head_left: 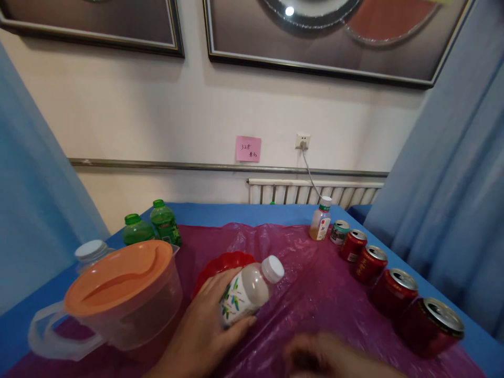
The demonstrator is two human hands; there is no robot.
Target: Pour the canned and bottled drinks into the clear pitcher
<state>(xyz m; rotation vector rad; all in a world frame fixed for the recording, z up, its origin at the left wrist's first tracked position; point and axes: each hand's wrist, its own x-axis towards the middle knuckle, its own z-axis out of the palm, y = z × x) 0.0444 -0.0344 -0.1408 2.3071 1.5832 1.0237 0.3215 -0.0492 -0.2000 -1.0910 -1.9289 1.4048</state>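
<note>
In the head view my left hand [208, 320] is wrapped round a clear plastic bottle [248, 294] with a white cap and a leaf-patterned label. The bottle tilts to the right, its cap still on. Behind my left hand, partly covered by it, lies a red scalloped dish [232, 258]. My right hand [318, 354] hovers low at the front, blurred by motion, with its fingers curled; whether anything is in them I cannot make out. To the left stands a clear pitcher [149, 315] with an orange lid.
Red cans [394, 291] and a small green can [339, 232] line the right side. Behind them stands a white-capped bottle [321, 223]. Green bottles [165, 223] and a white-lidded container [93, 253] sit back left. A purple plastic sheet [299, 283] covers the blue table [244, 212].
</note>
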